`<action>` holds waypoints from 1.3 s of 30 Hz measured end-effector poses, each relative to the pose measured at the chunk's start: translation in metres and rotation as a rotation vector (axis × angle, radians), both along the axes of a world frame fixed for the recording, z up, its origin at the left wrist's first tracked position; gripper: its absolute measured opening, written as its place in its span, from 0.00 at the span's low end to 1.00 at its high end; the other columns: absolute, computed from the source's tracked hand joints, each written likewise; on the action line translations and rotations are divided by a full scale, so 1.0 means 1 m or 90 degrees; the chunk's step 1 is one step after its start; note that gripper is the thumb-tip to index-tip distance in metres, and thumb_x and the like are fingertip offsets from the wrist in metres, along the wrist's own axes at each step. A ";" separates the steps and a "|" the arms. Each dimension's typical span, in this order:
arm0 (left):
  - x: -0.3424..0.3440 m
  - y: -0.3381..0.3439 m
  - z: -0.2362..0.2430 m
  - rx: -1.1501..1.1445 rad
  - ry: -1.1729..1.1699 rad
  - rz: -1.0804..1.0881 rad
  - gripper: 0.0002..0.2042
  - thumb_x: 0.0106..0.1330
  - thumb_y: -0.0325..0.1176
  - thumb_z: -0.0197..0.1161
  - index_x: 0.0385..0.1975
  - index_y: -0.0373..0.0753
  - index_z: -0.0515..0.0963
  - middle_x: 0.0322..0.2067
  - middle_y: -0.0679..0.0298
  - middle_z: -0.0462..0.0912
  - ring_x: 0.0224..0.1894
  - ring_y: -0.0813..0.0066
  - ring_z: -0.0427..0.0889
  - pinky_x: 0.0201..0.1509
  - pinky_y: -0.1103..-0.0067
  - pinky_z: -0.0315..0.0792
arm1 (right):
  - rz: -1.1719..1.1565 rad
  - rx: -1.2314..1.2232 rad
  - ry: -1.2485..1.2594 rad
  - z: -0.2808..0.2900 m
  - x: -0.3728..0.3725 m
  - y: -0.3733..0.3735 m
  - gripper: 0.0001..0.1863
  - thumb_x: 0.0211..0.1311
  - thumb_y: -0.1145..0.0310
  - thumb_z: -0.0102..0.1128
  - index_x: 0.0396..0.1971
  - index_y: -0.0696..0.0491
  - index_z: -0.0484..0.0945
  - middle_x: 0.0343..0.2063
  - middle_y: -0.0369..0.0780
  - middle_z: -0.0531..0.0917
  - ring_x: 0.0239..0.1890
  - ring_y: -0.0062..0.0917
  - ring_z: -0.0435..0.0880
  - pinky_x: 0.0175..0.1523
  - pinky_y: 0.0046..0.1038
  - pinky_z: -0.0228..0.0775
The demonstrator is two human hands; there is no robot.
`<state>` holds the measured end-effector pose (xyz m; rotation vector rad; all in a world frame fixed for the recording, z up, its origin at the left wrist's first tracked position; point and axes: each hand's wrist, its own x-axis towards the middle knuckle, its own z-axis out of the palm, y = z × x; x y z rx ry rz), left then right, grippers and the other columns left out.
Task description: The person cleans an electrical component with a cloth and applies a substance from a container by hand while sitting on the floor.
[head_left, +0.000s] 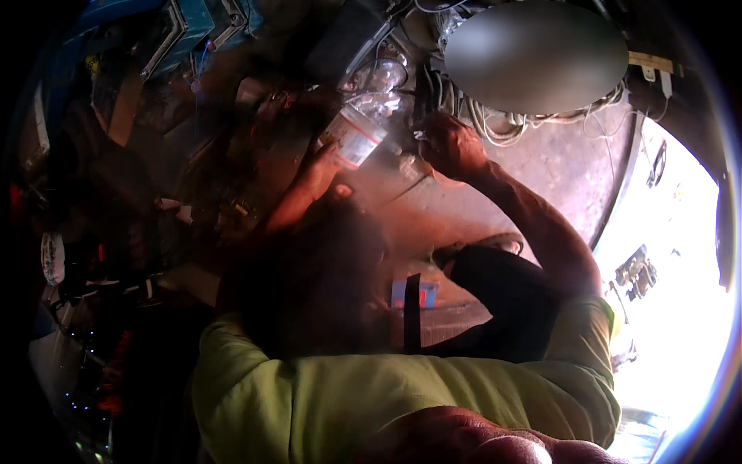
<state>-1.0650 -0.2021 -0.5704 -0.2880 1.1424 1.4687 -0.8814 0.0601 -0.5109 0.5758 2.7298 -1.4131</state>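
My left hand (318,168) is wrapped round a pale plastic tub (355,139) with red bands, tilted toward the upper right. Crumpled clear plastic (380,97) shows just beyond the tub; whether the two are joined I cannot tell. Right of the tub, apart from it, my right hand (456,148) is closed, fingers bent inward. A small whitish bit (420,135) shows at its fingertips, too small to name.
Coiled pale cable (498,135) lies beyond my right hand, below a blurred oval patch. A dark box (348,42) stands at the far middle, with blue metal parts (185,35) to its left. A small blue and red box (415,295) lies near my legs.
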 end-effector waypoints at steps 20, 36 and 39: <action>0.016 -0.023 -0.006 0.167 -0.072 -0.038 0.39 0.57 0.51 0.67 0.66 0.38 0.61 0.62 0.57 0.67 0.65 0.59 0.66 0.69 0.58 0.59 | 0.254 0.389 0.090 -0.059 0.022 0.020 0.16 0.52 0.65 0.64 0.44 0.46 0.79 0.41 0.39 0.76 0.42 0.37 0.80 0.43 0.37 0.78; 0.027 -0.006 -0.018 0.187 -0.130 -0.078 0.40 0.57 0.53 0.66 0.66 0.38 0.61 0.62 0.57 0.68 0.64 0.59 0.66 0.69 0.58 0.59 | 0.155 0.076 0.077 0.039 0.019 0.114 0.10 0.53 0.77 0.62 0.37 0.55 0.81 0.36 0.42 0.83 0.39 0.31 0.83 0.44 0.30 0.76; 0.030 0.001 -0.020 0.193 -0.142 -0.086 0.40 0.57 0.54 0.66 0.66 0.38 0.61 0.62 0.57 0.68 0.64 0.59 0.66 0.69 0.58 0.59 | 0.131 0.054 0.040 0.049 0.029 0.119 0.11 0.54 0.77 0.62 0.39 0.55 0.81 0.34 0.41 0.82 0.38 0.28 0.82 0.43 0.28 0.75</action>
